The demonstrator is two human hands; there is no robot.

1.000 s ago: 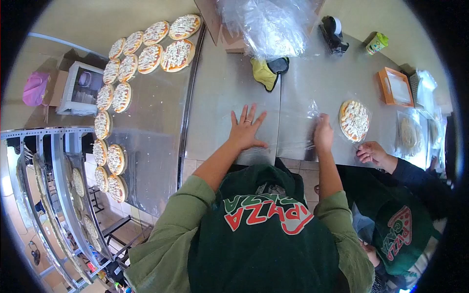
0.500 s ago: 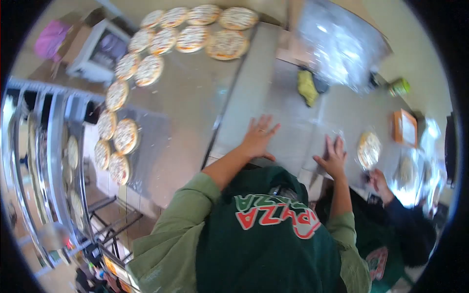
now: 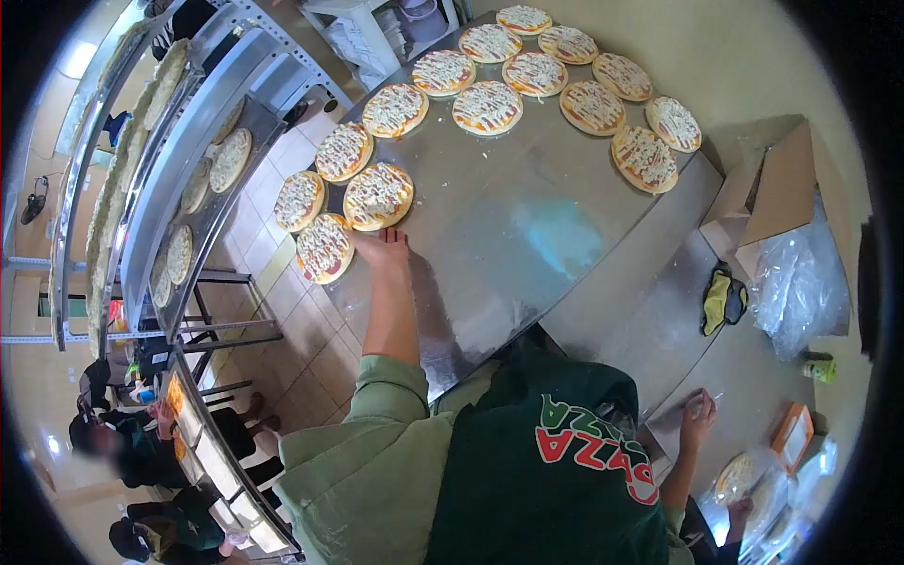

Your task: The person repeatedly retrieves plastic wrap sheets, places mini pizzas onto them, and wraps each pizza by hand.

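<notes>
My left hand [image 3: 381,249] reaches to the left end of the metal table [image 3: 499,254]. Its fingers are at the near rim of a pizza [image 3: 378,196] with white topping, partly hidden by it, and seem to grip it. A second pizza [image 3: 325,248] lies right beside that hand. My right hand [image 3: 698,420] is off to the right over the grey worktop [image 3: 650,311], fingers bent around what looks like a thin clear plastic bag [image 3: 713,399].
Several more pizzas [image 3: 487,106] curve along the table's far side. A rack [image 3: 217,202] with loaded trays stands left. On the right are a cardboard box [image 3: 777,193], plastic bags [image 3: 800,282], a yellow-black cloth [image 3: 723,301] and a co-worker's hand [image 3: 739,513] by a pizza [image 3: 734,478].
The view has turned left. My left hand has gone from lying spread on the worktop to the pizza's rim. My right hand's fingers, spread before, are now bent around clear plastic.
</notes>
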